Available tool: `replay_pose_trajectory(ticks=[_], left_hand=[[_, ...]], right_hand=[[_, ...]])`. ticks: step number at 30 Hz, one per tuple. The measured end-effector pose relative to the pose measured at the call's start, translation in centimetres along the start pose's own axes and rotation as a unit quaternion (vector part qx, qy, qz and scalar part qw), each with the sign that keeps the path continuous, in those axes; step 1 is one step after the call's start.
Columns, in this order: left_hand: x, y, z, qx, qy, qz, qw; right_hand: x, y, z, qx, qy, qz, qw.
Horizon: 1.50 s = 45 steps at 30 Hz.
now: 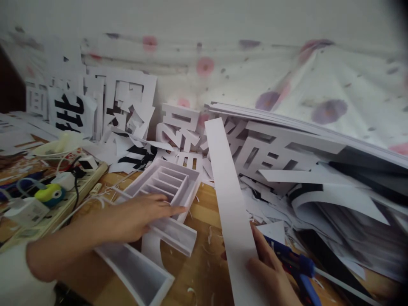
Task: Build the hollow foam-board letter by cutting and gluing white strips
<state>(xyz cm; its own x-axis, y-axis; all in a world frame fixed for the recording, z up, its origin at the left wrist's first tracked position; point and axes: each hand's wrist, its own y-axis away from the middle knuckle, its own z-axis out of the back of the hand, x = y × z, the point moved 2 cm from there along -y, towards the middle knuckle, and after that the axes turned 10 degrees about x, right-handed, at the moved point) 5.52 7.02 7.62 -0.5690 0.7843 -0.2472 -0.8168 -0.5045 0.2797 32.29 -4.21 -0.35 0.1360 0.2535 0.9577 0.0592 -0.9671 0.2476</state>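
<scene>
My left hand (140, 214) lies flat, fingers stretched out, on a white foam-board letter frame (165, 182) with several slots, resting on the wooden table (204, 255). My right hand (270, 272) grips a long white foam strip (228, 191) at its near end; the strip runs away from me toward the pile of letters. A blue glue gun (298, 265) lies just right of that hand, touching or close to the fingers.
Cut white characters (270, 148) and offcuts pile up at the back and right against a flowered cloth (318, 85). A tray (60, 208) at left holds chargers, cables and a green-blue gadget (50, 193). Paper scraps litter the table.
</scene>
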Motion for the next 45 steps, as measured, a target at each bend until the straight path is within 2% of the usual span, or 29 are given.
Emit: replay_pose_trajectory(ticks=[3, 6, 10, 12, 14, 15, 18, 20, 26, 30, 33, 35, 38, 41, 45], left_hand=[[0.3, -0.8, 0.6, 0.001, -0.076, -0.002, 0.997], [1.4, -1.9, -0.1, -0.030, -0.121, -0.015, 0.992], [3.6, -2.1, -1.8, -0.060, -0.096, -0.059, 0.992], [4.4, -1.5, -2.5, -0.059, -0.068, -0.055, 0.994], [4.9, -0.6, -2.9, -0.087, -0.032, -0.019, 0.996], [5.0, -0.2, -3.0, -0.120, -0.009, 0.013, 0.993], [5.0, 0.8, -3.3, -0.239, 0.048, 0.121, 0.962], [4.8, 1.0, -3.8, -0.273, 0.064, 0.167, 0.945], [4.6, 0.3, -5.6, -0.214, 0.073, 0.241, 0.944], [4.7, 0.5, -5.8, -0.207, 0.079, 0.244, 0.944], [5.0, 1.1, -5.8, -0.196, 0.089, 0.234, 0.948], [5.2, 1.6, -5.9, -0.196, 0.095, 0.225, 0.950], [5.5, 2.2, -6.3, -0.200, 0.100, 0.204, 0.953], [5.4, 2.6, -6.7, -0.204, 0.100, 0.176, 0.958], [4.9, 3.0, -7.4, -0.226, 0.098, 0.142, 0.959]], right_hand=[[0.3, 0.2, -0.6, -0.002, -0.040, -0.030, 0.999], [0.9, 0.4, -1.4, 0.028, -0.092, -0.053, 0.994], [0.9, 0.1, -1.7, 0.076, -0.159, -0.079, 0.981], [0.6, -0.1, -1.7, 0.082, -0.174, -0.078, 0.978], [0.4, -0.2, -1.7, 0.085, -0.181, -0.069, 0.977], [0.3, -0.3, -1.8, 0.088, -0.183, -0.068, 0.977], [0.5, -0.3, -2.0, 0.092, -0.183, -0.061, 0.977], [1.1, -0.4, -2.3, 0.088, -0.179, -0.051, 0.979], [5.4, -0.3, -4.3, 0.112, -0.147, 0.025, 0.982], [8.8, -0.5, -5.6, 0.106, -0.078, 0.077, 0.988], [11.2, -0.7, -6.7, 0.127, 0.021, 0.135, 0.982], [12.6, -1.0, -7.5, 0.117, 0.123, 0.204, 0.964], [13.3, -1.7, -8.8, 0.066, 0.308, 0.285, 0.905], [11.9, -2.5, -9.8, 0.064, 0.437, 0.307, 0.843], [9.0, -2.9, -9.9, 0.130, 0.479, 0.308, 0.812]])
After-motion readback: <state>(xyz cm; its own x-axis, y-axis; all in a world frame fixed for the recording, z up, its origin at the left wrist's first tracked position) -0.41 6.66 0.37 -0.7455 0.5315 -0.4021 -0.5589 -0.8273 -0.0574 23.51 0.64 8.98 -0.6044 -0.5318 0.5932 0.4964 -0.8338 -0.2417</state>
